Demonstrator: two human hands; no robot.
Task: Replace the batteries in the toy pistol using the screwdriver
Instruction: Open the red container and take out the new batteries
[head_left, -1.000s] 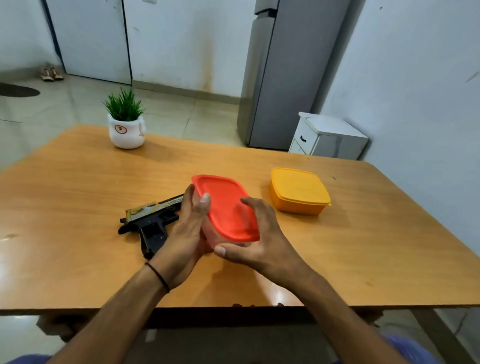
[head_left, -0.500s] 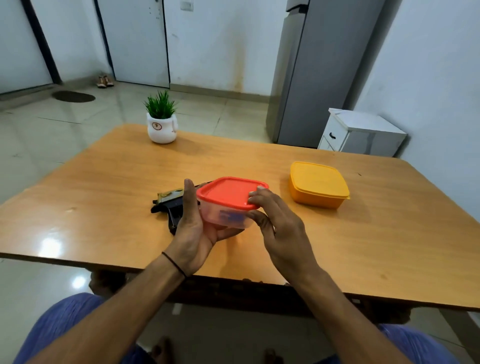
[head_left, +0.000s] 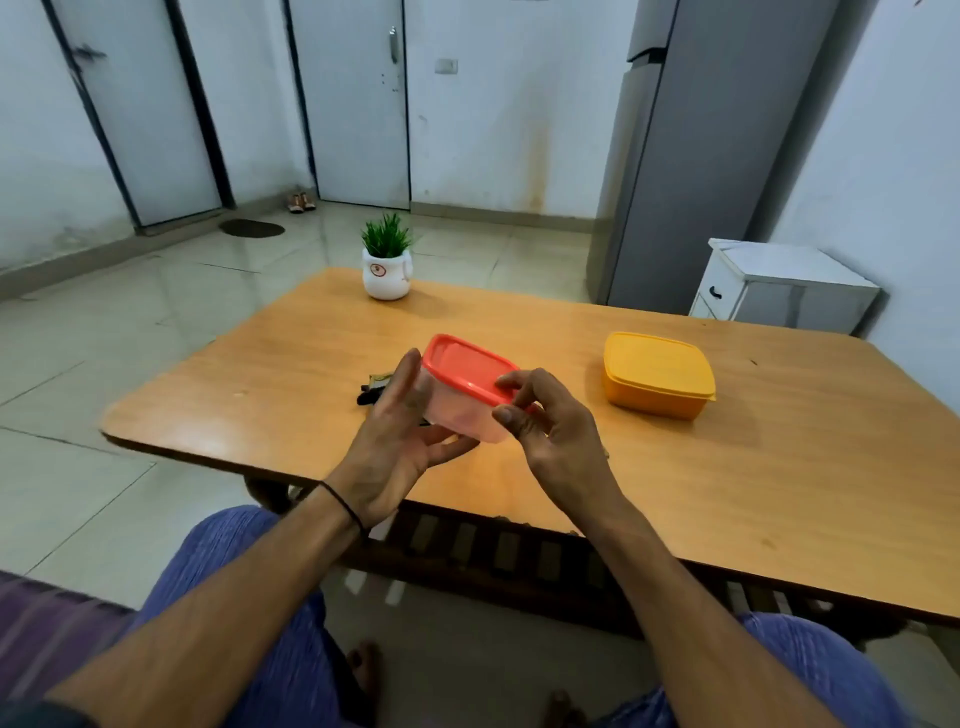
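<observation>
Both hands are up off the table (head_left: 779, 467), near its front edge. Our left hand (head_left: 395, 441) cups the clear box (head_left: 465, 415), fingers underneath and thumb up its left side. Our right hand (head_left: 550, 441) pinches the near right corner of the red lid (head_left: 467, 366), thumb under the rim and forefinger on top. We judge this as the lid-prying step, with the lid not yet off. The box contents are blurred, so we can't confirm the screwdriver or batteries are inside. The risk is that the lid pops suddenly and the box tips in the loose left cradle, so small parts could roll off the front edge onto the floor. The toy pistol (head_left: 375, 387) lies on the table just behind the left hand, mostly hidden. A dropped box could knock it. Right of the grip and well apart sits the yellow box (head_left: 657, 374), shut. Far behind the grip is the potted plant (head_left: 387, 260).
</observation>
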